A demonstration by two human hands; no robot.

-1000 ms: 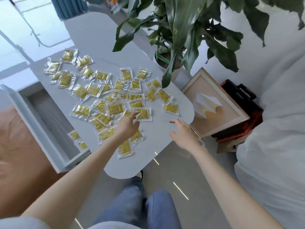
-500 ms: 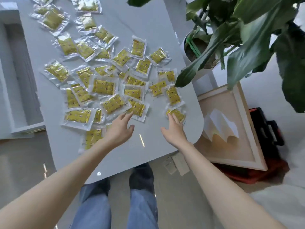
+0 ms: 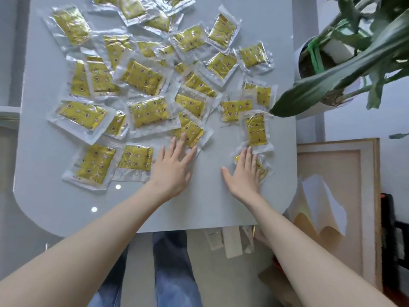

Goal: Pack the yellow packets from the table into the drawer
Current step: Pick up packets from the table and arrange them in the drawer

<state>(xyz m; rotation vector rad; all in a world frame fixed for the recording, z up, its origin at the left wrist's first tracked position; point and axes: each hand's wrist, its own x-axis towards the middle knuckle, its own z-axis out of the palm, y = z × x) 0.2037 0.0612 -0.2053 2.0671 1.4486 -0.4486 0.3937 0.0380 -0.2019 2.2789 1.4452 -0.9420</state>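
Spread flat, the right grip [image 3: 244, 176] presses a yellow packet [image 3: 263, 169] by the right edge of the counter [image 3: 210, 196]; the left grip [image 3: 171, 169], also spread, touches a second packet [image 3: 190, 130].

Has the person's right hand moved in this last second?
Yes. The right hand has gone forward from the table edge, onto the nearest yellow packet.

bare table [image 3: 66, 207] near the front edge lies open; a plant leaf [image 3: 321, 87] overhangs right-hand packets [image 3: 257, 94].

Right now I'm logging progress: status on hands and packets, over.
Left hand open, fingertips on a packet. Right hand open, flat on another packet. Packets spread over table, none gripped.
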